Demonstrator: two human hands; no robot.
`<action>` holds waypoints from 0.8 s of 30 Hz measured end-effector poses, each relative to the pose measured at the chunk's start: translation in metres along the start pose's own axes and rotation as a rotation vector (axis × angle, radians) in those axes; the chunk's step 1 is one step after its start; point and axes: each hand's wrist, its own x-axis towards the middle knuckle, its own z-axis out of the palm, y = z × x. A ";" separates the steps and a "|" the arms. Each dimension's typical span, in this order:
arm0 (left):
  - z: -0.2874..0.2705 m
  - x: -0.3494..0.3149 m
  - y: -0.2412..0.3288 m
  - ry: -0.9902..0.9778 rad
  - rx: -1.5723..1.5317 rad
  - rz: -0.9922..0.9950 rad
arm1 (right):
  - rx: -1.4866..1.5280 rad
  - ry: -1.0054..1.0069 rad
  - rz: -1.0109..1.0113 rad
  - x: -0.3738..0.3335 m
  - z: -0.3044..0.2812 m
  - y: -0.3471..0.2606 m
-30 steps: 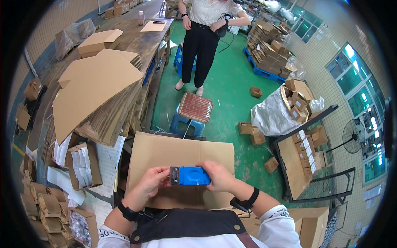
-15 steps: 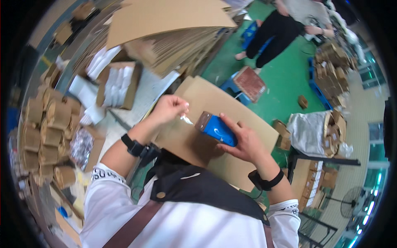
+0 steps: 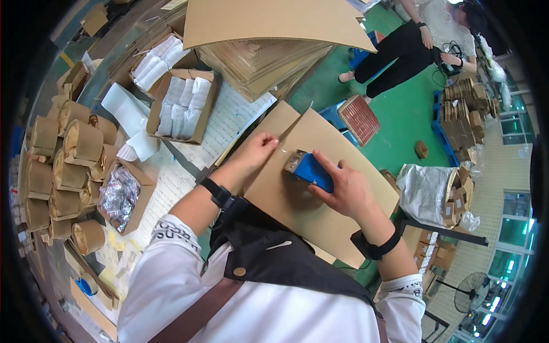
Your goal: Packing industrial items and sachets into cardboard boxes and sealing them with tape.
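Observation:
A brown cardboard box (image 3: 334, 217) lies tilted in front of me, with a gap along its far left edge where a panel stands up. My right hand (image 3: 343, 187) is wrapped around a blue hand-held tape dispenser (image 3: 317, 171) with a brownish, metallic end, held over the cardboard. At the box's left edge, my left hand (image 3: 260, 150) is closed, its fingertips pressed together beside the cardboard. What those fingertips pinch, if anything, is too small to make out.
Left stand cartons of white wrapped packs (image 3: 184, 108), a carton of shiny clear bags (image 3: 120, 197) and stacked brown paper-wrapped rolls (image 3: 83, 143). Flat cardboard sheets (image 3: 274, 26) are piled ahead. Beyond are a red-topped stool (image 3: 359, 119) and another person (image 3: 400, 51).
My left hand has moved from above the cardboard, where a clear shiny strip hung from its fingers, to the box's edge. The panel there now stands raised. The dispenser has shifted slightly right.

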 end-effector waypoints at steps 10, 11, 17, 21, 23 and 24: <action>0.007 0.025 0.016 -0.129 0.593 -0.195 | -0.044 -0.039 0.111 -0.008 -0.005 0.003; 0.014 0.030 0.047 -0.219 0.447 -0.151 | -0.050 -0.047 0.099 -0.008 -0.006 0.007; 0.043 0.004 0.011 0.069 0.154 0.075 | 0.600 -0.148 -0.022 -0.008 -0.005 0.058; 0.053 -0.007 0.091 -0.059 0.332 -0.082 | 1.113 -0.210 -0.058 -0.006 0.025 0.072; 0.045 0.007 0.062 -0.008 0.398 0.125 | 1.272 -0.275 -0.044 -0.022 0.029 0.078; 0.040 0.011 0.044 0.070 0.452 0.318 | 1.240 -0.303 -0.026 -0.037 0.028 0.089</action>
